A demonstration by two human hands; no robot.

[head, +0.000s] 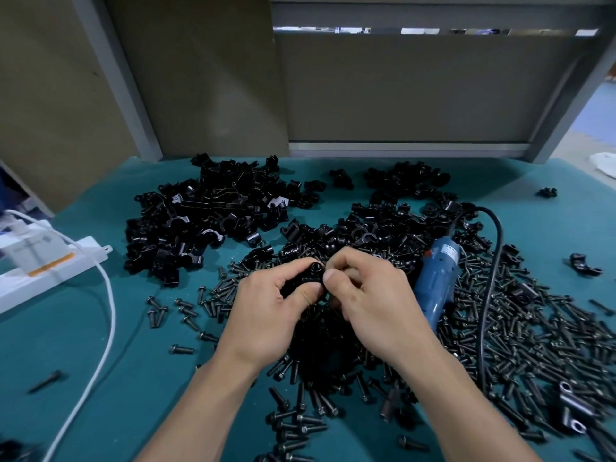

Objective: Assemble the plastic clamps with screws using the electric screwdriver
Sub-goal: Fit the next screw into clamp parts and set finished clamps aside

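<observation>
black clamp (311,273) looks light, stiff and small; left hand (266,311) grips its body, right hand (370,295) pinches its edge. better hold by the sides.

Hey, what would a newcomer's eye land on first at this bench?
Two hands meet at the centre: the left hand grips a black plastic clamp, the right hand pinches its other side. Just right of them the blue electric screwdriver lies on a spread of dark screws, and a heap of black clamps fills the green table's far left.
</observation>
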